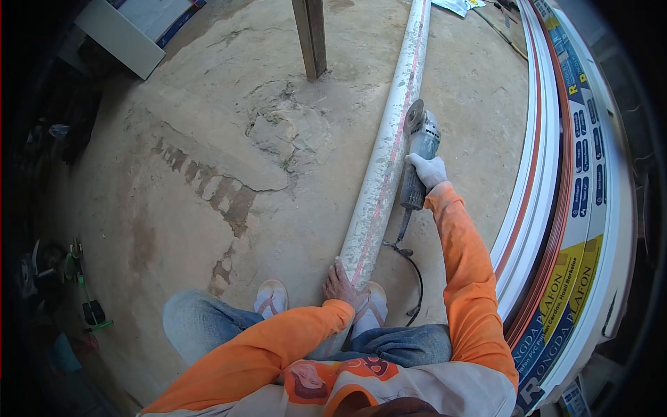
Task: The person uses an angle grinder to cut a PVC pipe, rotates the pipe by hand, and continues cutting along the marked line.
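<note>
Right grip closed round the grinder (420,149), its disc at the pipe's edge, upper centre of the frame.
The gloved right hand (429,171) wraps the grinder's body; whether the disc (415,115) spins or bites is hard to tell. One-handed, the tool could kick or skate along the round wall if the disc binds. The pipe (385,167) runs from top centre to lower centre, where the bare left hand (342,283) lies over it, fingers spread rather than clenched; light pressure there could let it roll. The cord (421,281) loops near the right foot (374,306) and might snag.
</note>
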### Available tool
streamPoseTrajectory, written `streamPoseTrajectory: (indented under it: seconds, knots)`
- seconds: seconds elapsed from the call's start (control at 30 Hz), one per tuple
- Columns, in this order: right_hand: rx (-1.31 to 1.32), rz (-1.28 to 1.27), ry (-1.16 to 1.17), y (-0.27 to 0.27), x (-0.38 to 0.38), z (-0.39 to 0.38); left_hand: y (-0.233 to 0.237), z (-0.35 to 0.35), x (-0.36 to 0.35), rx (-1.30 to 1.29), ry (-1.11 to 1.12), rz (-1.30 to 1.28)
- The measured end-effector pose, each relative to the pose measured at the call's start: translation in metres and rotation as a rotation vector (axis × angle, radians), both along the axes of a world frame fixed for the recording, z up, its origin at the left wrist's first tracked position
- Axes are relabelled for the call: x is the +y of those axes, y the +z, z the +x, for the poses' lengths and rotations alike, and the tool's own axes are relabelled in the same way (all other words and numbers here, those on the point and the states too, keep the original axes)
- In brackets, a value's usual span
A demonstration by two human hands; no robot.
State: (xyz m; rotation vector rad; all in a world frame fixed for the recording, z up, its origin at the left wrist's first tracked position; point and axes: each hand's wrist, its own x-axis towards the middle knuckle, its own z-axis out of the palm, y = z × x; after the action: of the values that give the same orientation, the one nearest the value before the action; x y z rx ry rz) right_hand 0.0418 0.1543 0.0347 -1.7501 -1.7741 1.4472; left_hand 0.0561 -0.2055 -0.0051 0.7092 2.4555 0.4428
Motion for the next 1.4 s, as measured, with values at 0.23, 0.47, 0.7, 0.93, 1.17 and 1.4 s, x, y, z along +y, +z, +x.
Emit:
streamPoseTrajectory:
  seconds: [0.23, 0.47, 0.7, 0.93, 1.17, 1.4]
  knots:
    - [-0.051, 0.006, -0.001, -0.007, -0.003, 0.001, 0.001, 0.001, 0.0, -0.002, 0.006, 0.002]
    - [0.021, -0.031, -0.022, -0.001, -0.015, 0.004, 0.004, 0.0, 0.001, -0.01, 0.0, -0.004]
    - [0.072, -0.039, -0.021, 0.002, -0.029, 0.01, 0.005, -0.001, 0.002, -0.011, 0.003, -0.007]
    - [0.092, -0.055, -0.037, 0.004, -0.044, 0.016, 0.004, 0.0, 0.001, 0.01, 0.002, -0.004]
    - [0.099, -0.081, -0.057, 0.001, -0.051, 0.017, 0.0, 0.002, 0.0, 0.052, 0.002, 0.013]
    - [0.118, -0.127, -0.059, 0.002, -0.057, 0.02, 0.0, 0.002, 0.0, 0.027, 0.006, 0.007]
